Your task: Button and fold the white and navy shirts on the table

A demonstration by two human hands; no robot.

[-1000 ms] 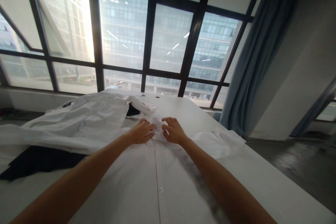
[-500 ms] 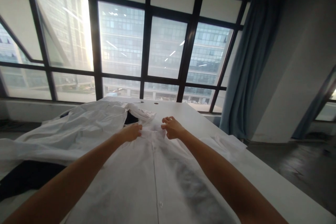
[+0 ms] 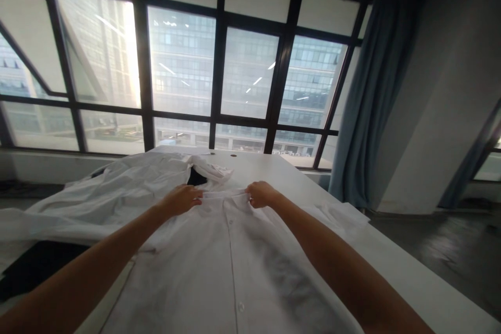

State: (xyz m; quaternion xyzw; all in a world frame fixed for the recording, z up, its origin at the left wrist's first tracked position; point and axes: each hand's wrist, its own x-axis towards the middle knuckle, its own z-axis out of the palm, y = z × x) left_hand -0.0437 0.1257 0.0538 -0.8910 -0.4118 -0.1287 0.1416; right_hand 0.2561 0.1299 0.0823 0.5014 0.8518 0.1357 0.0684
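Note:
A white button-up shirt (image 3: 195, 266) lies front side up on the table, its collar end away from me and its button placket running down the middle. My left hand (image 3: 183, 198) pinches the left end of the collar. At the collar's right end, my right hand (image 3: 261, 194) grips the fabric with curled fingers. Between the two hands the collar (image 3: 226, 195) is stretched out straight. The fingertips of both hands are partly hidden by the cloth and the knuckles.
More white garments (image 3: 117, 193) are heaped on the left, with dark cloth (image 3: 43, 263) showing beneath. The white table (image 3: 407, 266) reaches toward large framed windows (image 3: 250, 73). A blue curtain (image 3: 364, 115) hangs at the right beside a pillar (image 3: 422, 156).
My left hand has moved a little left and my right hand slightly right and up. The collar between them now lies straighter and wider.

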